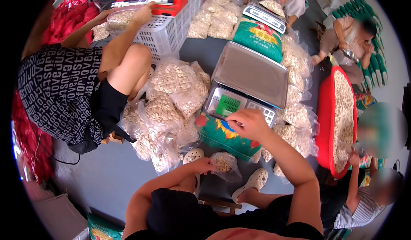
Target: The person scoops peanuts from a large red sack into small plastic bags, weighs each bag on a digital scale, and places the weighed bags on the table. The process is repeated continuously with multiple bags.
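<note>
By its gathered edge, my left hand grips a small clear plastic bag partly filled with pale, seed-like pieces, low between my shoes. My right hand hovers over the near edge of the digital scale, beside its lit green display. Its fingers are pinched together, and whatever they hold, if anything, is too small to make out. The scale's metal pan bears nothing. Beneath the scale lies a green printed sack.
Filled clear bags are heaped left of the scale; more bags line its right. A red tub of pale pieces stands farther right. At left, a person handles a bag by a white crate. Other people sit at right and far side.
</note>
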The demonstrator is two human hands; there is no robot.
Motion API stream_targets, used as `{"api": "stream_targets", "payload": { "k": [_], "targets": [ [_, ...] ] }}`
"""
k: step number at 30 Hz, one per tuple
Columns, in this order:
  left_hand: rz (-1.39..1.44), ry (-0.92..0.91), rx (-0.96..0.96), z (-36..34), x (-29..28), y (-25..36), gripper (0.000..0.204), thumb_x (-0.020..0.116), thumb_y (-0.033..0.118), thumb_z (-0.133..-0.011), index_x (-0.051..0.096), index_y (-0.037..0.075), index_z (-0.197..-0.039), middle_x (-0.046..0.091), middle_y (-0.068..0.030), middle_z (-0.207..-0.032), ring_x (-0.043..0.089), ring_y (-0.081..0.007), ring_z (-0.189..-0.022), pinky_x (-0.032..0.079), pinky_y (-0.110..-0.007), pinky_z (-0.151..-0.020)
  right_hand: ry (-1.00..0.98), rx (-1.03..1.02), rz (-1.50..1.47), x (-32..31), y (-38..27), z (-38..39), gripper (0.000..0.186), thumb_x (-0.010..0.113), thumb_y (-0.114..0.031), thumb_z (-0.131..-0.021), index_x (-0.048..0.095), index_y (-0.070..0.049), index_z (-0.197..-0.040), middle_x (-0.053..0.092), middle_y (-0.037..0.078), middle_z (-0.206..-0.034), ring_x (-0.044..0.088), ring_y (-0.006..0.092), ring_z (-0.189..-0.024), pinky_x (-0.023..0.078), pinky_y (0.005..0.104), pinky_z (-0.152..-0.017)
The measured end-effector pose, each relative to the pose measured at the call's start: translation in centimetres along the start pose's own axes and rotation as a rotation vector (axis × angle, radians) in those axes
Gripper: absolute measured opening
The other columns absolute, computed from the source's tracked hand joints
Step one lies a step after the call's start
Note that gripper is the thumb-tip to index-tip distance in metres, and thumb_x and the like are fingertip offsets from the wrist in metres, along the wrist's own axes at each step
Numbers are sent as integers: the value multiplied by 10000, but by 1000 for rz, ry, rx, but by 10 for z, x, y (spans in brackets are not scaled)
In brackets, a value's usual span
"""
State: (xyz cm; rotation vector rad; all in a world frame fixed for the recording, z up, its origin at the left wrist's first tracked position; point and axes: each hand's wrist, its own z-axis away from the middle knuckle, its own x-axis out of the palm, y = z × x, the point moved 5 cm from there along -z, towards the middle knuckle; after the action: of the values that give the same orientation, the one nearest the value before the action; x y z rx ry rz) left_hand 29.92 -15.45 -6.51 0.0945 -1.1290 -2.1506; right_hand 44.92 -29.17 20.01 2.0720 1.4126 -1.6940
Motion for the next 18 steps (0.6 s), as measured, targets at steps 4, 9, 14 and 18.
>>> {"api": "stream_targets", "payload": {
  "k": [4,9,14,18],
  "targets": [
    [-17,37,-60,-1,1,12,193,572,242,-756,627,59,-777,638,-18,-700,535,-96,-475,383,-228,-407,133,342,281,-93,72,104,71,655,-180,-776,639,-125,-819,648,50,-730,624,223,-600,500,312,-554],
    [103,89,-113,-9,18,39,94,575,170,-758,559,79,-739,627,-43,-702,480,-71,-459,295,-214,-380,-19,1076,624,-194,187,278,425,616,-423,-803,592,-80,-1053,639,136,-951,619,321,-873,494,393,-747],
    [89,43,-175,-18,25,41,82,568,154,-740,554,73,-739,625,-45,-716,481,-67,-464,291,-207,-381,-135,1571,134,-151,221,356,608,564,-577,-780,593,-55,-1091,593,200,-1095,583,327,-982,482,380,-811],
    [57,31,-235,-29,31,47,67,567,132,-741,559,68,-722,619,-40,-689,496,-69,-469,309,-204,-401,-451,1598,35,-88,220,358,754,490,-701,-742,636,-18,-1026,623,196,-1021,583,310,-964,457,365,-824]
  ]
}}
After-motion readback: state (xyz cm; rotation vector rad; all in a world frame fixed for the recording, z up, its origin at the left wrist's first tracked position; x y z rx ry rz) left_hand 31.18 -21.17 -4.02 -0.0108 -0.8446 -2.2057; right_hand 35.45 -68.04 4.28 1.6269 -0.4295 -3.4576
